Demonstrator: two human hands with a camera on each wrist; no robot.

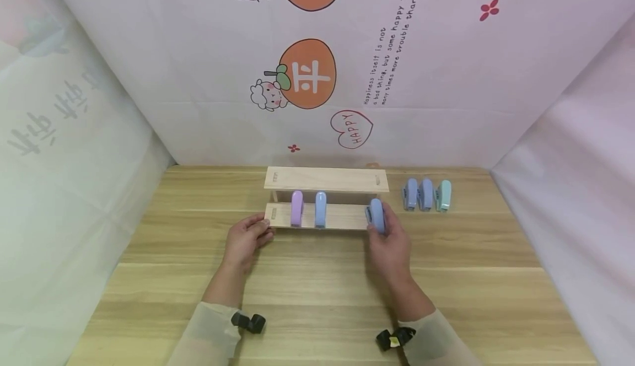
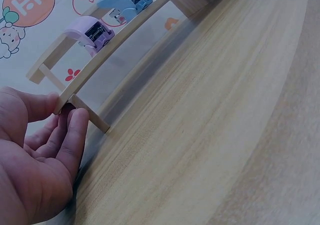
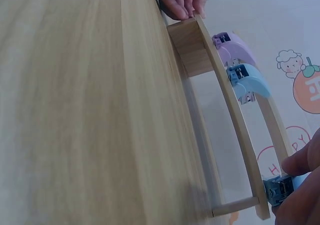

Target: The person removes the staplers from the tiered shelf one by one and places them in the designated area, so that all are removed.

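A small two-step wooden rack [image 1: 342,217] stands at the back of the table. My left hand [image 1: 246,239] pinches the left end of its front board, thumb on top and fingers beneath, as the left wrist view shows. With my right hand [image 1: 392,245] I grip a blue mini stapler [image 1: 377,215] at the right end of that board. In the right wrist view, this stapler's metal end [image 3: 279,189] is right at the board's edge. A purple stapler [image 1: 296,208] and a light blue stapler [image 1: 320,209] stand on the board's left half.
Right of the rack, two periwinkle staplers [image 1: 410,194] and a mint green stapler [image 1: 444,195] stand in a row on the wooden table [image 1: 317,283]. The rack's higher rear board [image 1: 326,179] bears nothing. A printed white cloth [image 1: 208,79] hangs close behind.
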